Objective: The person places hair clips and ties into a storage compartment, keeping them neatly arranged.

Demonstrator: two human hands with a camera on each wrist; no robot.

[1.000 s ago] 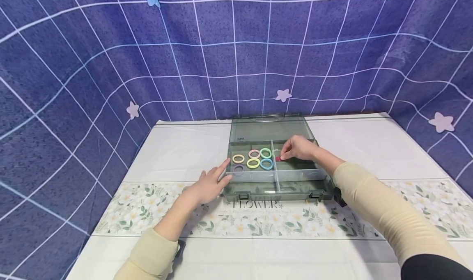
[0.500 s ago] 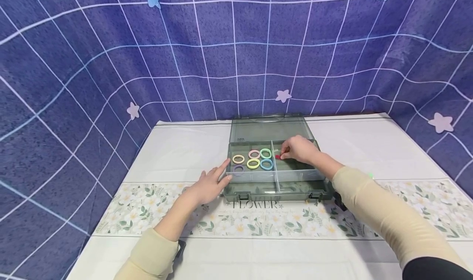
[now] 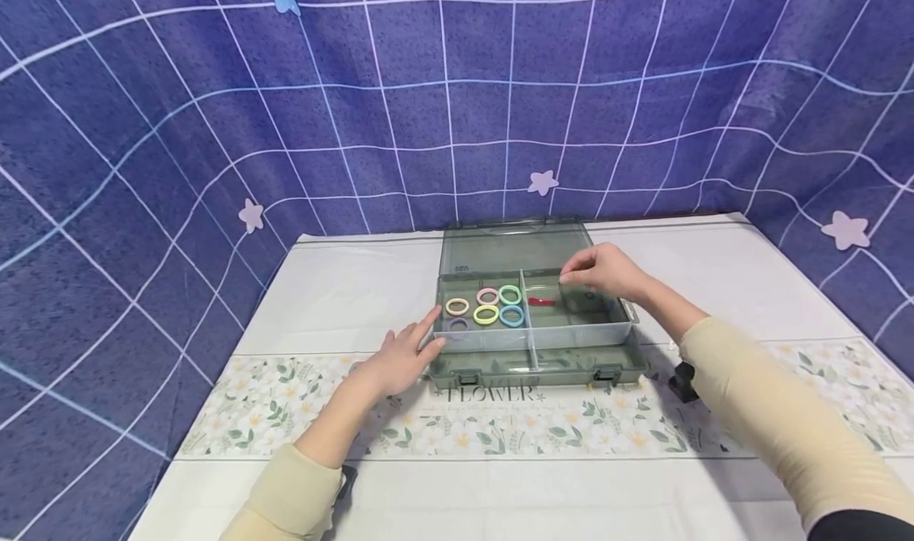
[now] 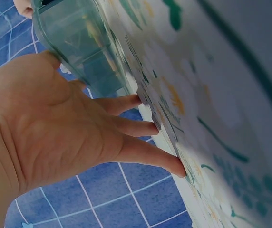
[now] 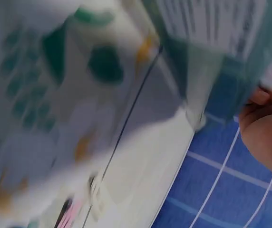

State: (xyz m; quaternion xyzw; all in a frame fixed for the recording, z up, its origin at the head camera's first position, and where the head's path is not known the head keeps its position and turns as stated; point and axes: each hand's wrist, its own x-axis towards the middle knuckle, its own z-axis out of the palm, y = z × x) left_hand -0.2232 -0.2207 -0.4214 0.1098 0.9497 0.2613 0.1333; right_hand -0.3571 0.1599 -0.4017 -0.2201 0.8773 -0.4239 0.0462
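Observation:
The grey-green divided box (image 3: 500, 378) stands with its lid laid back. A red strip-like piece (image 3: 541, 301) lies in its upper right compartment, beside the divider. Several coloured rings, among them a yellow one (image 3: 486, 314) and a blue one (image 3: 511, 316), lie in the upper left compartment. My right hand (image 3: 607, 271) is above the right compartment, fingers bent loosely, with nothing visible in them; the right wrist view shows part of this hand (image 5: 269, 133) behind the box. My left hand (image 3: 400, 360) is spread at the box's left side; its fingers touch the cloth in the left wrist view (image 4: 74, 123).
The raised lid (image 3: 510, 247) leans back behind the compartments. White cloth with a floral band (image 3: 464, 438) covers the table, and a blue curtain (image 3: 414, 113) hangs behind. Small blurred items, one pink (image 5: 70, 216), lie on the cloth in the right wrist view.
My right hand has let go of the red piece and moved up and to the right. The piece now lies in full view in the compartment. My left hand has stayed at the box's side.

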